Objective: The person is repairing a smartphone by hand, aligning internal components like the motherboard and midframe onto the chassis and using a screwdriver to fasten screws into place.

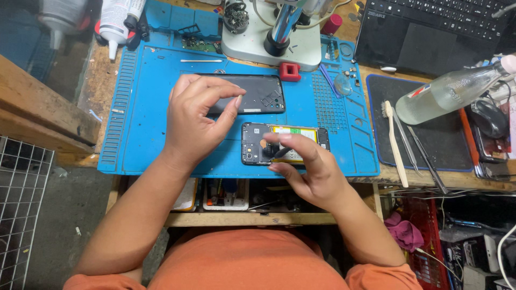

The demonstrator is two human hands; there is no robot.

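An opened phone with a yellow-edged battery lies on the blue work mat, near its front edge. My right hand rests on the phone's lower side, thumb and forefinger pinching a small dark part over it. My left hand hovers left of the phone, thumb and forefinger close together; whether they hold anything is too small to tell. Behind my left hand lies the phone's black back cover, partly hidden by the fingers.
A microscope stand sits at the mat's back, a small red block before it. To the right lie a dark mat with a brush and tweezers, a clear bottle and a laptop. White bottles stand back left.
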